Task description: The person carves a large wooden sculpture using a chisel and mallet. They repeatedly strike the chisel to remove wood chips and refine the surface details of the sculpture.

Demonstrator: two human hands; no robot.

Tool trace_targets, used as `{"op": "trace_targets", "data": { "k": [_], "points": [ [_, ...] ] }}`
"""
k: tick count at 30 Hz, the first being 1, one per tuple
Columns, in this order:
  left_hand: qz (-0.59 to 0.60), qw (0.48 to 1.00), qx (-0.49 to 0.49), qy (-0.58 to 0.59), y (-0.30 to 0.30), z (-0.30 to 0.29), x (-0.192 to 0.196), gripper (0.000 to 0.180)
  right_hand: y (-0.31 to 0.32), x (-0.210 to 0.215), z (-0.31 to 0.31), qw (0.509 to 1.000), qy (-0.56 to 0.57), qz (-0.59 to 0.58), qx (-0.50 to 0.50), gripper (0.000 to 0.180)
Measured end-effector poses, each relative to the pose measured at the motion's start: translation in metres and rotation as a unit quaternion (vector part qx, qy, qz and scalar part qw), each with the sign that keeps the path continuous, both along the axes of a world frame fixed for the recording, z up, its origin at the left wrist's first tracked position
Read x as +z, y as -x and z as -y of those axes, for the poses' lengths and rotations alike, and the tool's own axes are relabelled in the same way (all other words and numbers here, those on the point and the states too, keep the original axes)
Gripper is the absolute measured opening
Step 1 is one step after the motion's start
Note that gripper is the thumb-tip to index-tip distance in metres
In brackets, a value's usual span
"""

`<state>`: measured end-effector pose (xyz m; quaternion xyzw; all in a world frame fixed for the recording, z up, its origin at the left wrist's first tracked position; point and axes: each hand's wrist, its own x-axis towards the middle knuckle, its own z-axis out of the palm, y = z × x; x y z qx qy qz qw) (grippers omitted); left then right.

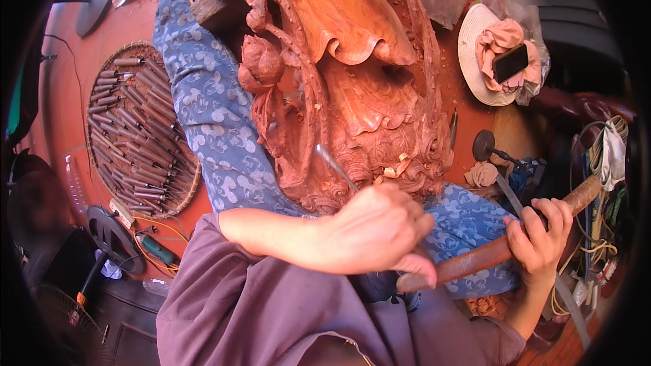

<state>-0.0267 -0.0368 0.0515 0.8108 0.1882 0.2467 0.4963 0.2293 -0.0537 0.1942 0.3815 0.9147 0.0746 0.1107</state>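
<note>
One leg (210,112) separates the carving (369,105) from the tool-filled basket (196,184).

The left grip (380,227) holds a chisel (337,168) over carved wood (369,105), the right grip (539,237) a club (471,261).

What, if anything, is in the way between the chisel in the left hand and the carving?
Nothing visible blocks the chisel in the left hand: its metal end reaches over the carving. Pale shavings lie on the carving to its right, off its line. Whether the tip touches is unclear.
</note>
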Motion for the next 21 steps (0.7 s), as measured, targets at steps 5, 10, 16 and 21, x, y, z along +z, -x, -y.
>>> {"op": "trace_targets", "data": {
  "k": [5, 10, 16, 21],
  "points": [
    [0.042, 0.993, -0.099, 0.046, -0.005, 0.016, 0.004, 0.033, 0.002, -0.023, -0.009, 0.988, 0.101, 0.063, -0.095, 0.016],
    [0.145, 0.966, -0.157, 0.149, 0.0, 0.015, 0.006, 0.027, 0.017, -0.025, -0.033, 0.961, 0.209, 0.045, -0.175, 0.013],
    [0.182, 0.938, -0.209, 0.206, 0.003, 0.015, 0.002, 0.027, 0.024, -0.023, -0.033, 0.934, 0.257, 0.059, -0.239, 0.015],
    [0.201, 0.932, -0.228, 0.197, 0.001, 0.014, 0.001, 0.028, 0.009, -0.03, -0.036, 0.932, 0.248, 0.08, -0.25, 0.017]
  ]
}}
